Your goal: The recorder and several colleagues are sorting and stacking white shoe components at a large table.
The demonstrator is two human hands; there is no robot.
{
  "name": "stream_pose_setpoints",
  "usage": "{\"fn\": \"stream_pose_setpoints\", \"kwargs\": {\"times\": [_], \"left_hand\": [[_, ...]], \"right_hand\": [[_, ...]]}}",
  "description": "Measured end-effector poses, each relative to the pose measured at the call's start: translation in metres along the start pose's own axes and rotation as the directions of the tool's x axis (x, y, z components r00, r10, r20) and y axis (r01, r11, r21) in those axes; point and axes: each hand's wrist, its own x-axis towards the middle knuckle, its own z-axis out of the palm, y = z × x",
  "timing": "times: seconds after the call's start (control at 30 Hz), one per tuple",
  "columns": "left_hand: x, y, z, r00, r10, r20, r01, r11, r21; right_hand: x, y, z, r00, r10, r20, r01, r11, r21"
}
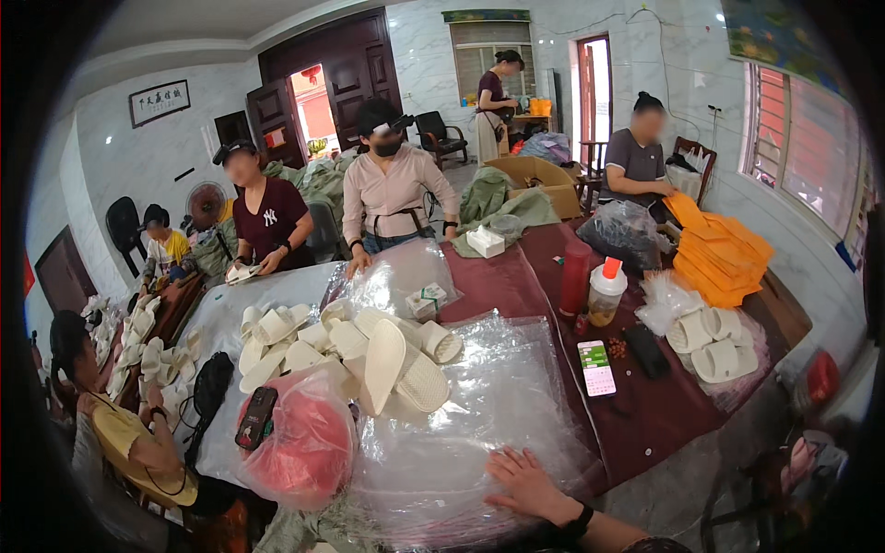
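While the right hand (pixel 527 486) rests palm-down on clear plastic sheets (pixel 429 465), its grip is spread wide; the left grip, out of view, cannot be determined. Glare obscures the sheets, possibly bags, on the worktop (pixel 636 426). Past a red bundle (pixel 313 438), cream slippers (pixel 384 366) lie piled.

A framed wall plaque (pixel 159 104) bears a row of large dark characters above a smaller line. A maroon V-neck T-shirt (pixel 268 219) carries interlocking white letters on its chest. The lit smartphone (pixel 596 369) shows markings too small to read.
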Motion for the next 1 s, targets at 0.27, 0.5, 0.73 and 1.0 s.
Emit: {"fn": "stream_pose_setpoints", "kwargs": {"times": [0.27,0.5,0.73,1.0], "left_hand": [[0.01,-0.114,-0.119,0.698,0.149,0.7,0.625,0.352,-0.697],[0.011,-0.282,-0.359,0.979,0.024,0.2,0.181,-0.544,-0.819],[0.082,-0.325,-0.504,0.637,-0.545,-0.546,-0.726,-0.661,-0.187],[0.07,-0.332,-0.61,0.439,-0.355,-0.825,-0.381,-0.905,0.187]], "right_hand": [[-0.009,0.003,0.008,0.998,0.005,-0.062,-0.005,1.0,0.01],[-0.005,0.001,0.004,0.992,-0.014,-0.124,0.024,0.997,0.074],[-0.002,0.007,0.006,0.991,-0.006,-0.134,0.02,0.994,0.103],[-0.002,0.009,0.009,0.993,-0.009,-0.115,0.023,0.993,0.113]]}}
